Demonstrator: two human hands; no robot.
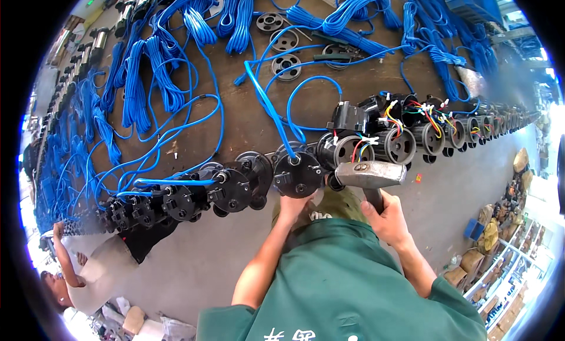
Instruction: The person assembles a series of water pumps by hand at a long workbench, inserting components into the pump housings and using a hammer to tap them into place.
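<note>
My right hand (388, 218) is closed around the handle of a hammer (372, 174). Its steel head is held level, just right of a black round motor unit (298, 176) at the table's near edge. A thick blue cable (263, 100) rises from a fitting on that unit's flat end cover. From below, my left hand (294, 209) holds the lower rim of this unit; its fingertips are mostly hidden. Right of it, behind the hammer head, stand open motor housings (395, 145) with coloured wires and white connectors showing.
Covered units (229, 190) with blue cables line the edge to the left. Coiled blue cable bundles (136, 85) and several grey slotted discs (286, 67) lie on the brown table (247, 129). Another person (88, 276) is at the far left. Boxes (472, 261) and shelving stand at right.
</note>
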